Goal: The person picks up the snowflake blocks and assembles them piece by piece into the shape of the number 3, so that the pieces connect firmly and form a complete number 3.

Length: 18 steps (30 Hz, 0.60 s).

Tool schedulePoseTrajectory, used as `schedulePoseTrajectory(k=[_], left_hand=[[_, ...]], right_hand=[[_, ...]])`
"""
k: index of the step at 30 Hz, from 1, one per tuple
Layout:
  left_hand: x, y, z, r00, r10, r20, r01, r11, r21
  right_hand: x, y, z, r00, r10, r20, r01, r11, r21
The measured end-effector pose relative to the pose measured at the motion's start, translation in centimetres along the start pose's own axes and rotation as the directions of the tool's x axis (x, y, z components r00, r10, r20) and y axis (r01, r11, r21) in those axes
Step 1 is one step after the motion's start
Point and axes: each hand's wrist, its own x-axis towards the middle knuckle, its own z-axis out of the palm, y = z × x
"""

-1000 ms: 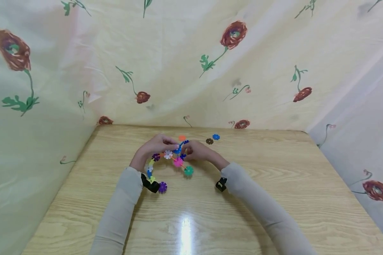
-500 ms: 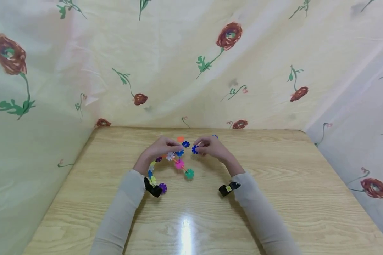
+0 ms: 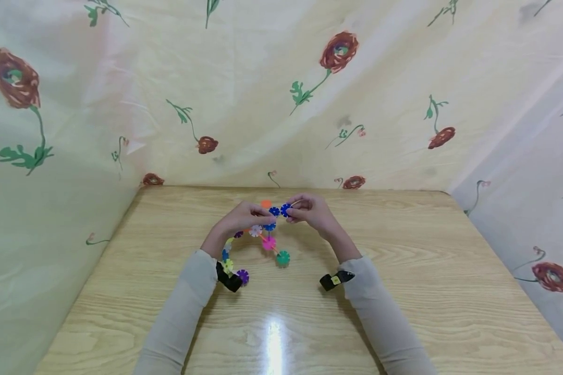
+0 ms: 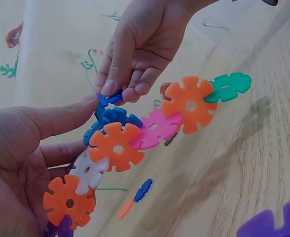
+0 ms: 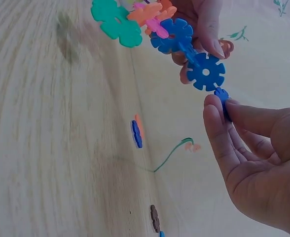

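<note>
Pale cloth, printed with red flowers and green stems, behind and to both sides of a light wood-grained table. Over the table, two forearms in pale sleeves, reaching forward from the near side. Between the sleeves, a bent chain of notched plastic discs, up off the wood at its blue branch and held in the left hand: thumb and fingers pinching that blue part, a white disc and an orange disc close by the palm side. Opposite, near the left, the right hand, thumb and forefinger pinching a blue disc, other fingers loosely bent. Black straps round both wrists. Along the chain, a green disc at one end, then orange and a pink disc; a purple disc just beside the left strap. Blue disc edge-on at the rim of the branch's outer disc; cannot tell whether slotted in. Lying on the table beyond, a loose orange disc just beside a dark blue disc; farther along, a brown disc.
</note>
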Motion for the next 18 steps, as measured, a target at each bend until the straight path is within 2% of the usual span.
schedulePoseTrajectory(k=[9,14,18], left_hand=[[0.01,0.19,0.14,0.999,0.031,0.038,-0.030,0.999,-0.014],[0.07,0.28,0.13,0.997,0.034,0.067,-0.032,0.999,-0.027],[0.11,0.20,0.15,0.996,0.036,0.078,-0.033,0.999,-0.038]], right_hand=[[-0.25,-0.05,0.13,0.999,-0.048,0.012,0.049,0.994,-0.102],[-0.24,-0.13,0.18,0.998,-0.048,0.027,0.051,0.992,-0.118],[-0.29,-0.29,0.08,0.997,-0.067,0.034,0.072,0.982,-0.175]])
